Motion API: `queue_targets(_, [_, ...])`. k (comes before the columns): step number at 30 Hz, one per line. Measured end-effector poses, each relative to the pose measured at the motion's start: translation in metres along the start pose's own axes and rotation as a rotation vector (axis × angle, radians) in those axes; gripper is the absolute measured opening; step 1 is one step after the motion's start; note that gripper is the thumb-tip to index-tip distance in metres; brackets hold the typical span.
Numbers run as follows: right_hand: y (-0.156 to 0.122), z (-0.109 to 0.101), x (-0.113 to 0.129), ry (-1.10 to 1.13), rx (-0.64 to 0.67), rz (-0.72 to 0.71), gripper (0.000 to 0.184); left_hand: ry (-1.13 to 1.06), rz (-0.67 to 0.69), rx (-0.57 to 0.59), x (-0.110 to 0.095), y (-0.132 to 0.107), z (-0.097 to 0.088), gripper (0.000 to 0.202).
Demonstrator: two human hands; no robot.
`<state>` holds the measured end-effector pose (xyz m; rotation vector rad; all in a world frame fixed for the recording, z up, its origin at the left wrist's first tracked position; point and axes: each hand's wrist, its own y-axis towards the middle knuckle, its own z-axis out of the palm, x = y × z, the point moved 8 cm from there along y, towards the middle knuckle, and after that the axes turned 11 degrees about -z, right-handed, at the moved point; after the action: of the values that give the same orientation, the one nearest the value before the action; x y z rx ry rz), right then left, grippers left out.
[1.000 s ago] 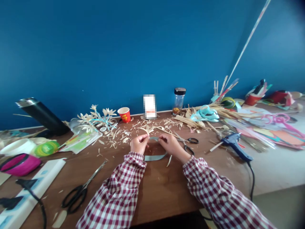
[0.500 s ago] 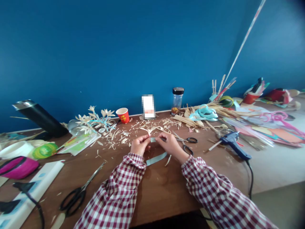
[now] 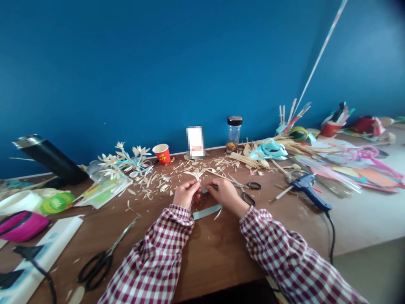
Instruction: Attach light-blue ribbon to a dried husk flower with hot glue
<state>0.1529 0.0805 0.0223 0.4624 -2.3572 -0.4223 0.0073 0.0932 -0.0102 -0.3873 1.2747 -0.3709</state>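
Observation:
In the middle of the view, my left hand [image 3: 187, 194] pinches the base of a pale husk flower [image 3: 198, 174], whose petals fan out above the fingertips. Just to its right, my right hand [image 3: 228, 194] is closed on a light blue ribbon [image 3: 207, 212]. A short piece of the ribbon shows at the fingertips, and a longer length hangs below onto the table. A thin pale strip dangles by the ribbon's right end. Behind my right hand lies a pair of scissors [image 3: 248, 192], partly covered by that hand.
Another pair of scissors [image 3: 98, 264] and a power strip [image 3: 47, 253] lie at left. Finished pale flowers [image 3: 126, 158], a red paper cup [image 3: 162, 154] and a glass jar [image 3: 234, 134] stand along the wall. A blue glue gun [image 3: 311, 192] rests at right. Husk scraps litter the middle.
Less ribbon now shows between my hands, and my right hand has turned slightly with it. My left hand keeps its pinch on the flower. The whole view has shifted a little.

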Motion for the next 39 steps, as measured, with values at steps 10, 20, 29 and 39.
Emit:
queue_targets(10, [-0.003, -0.016, 0.007, -0.094, -0.056, -0.038, 0.021, 0.062, 0.034, -0.034, -0.001, 0.006, -0.005, 0.031])
queue_targets(20, [-0.070, -0.071, 0.039, -0.055, -0.145, -0.084, 0.018, 0.088, 0.040, -0.036, 0.000, 0.005, -0.003, 0.029])
queue_targets(29, [-0.141, -0.185, -0.062, -0.663, -0.048, 0.250, 0.026, 0.079, 0.035, -0.047, 0.002, 0.007, -0.004, 0.026])
queue_targets(39, [-0.171, -0.220, -0.127, -0.977, -0.001, 0.518, 0.029, 0.088, 0.049, -0.069, 0.002, 0.007, -0.006, 0.024])
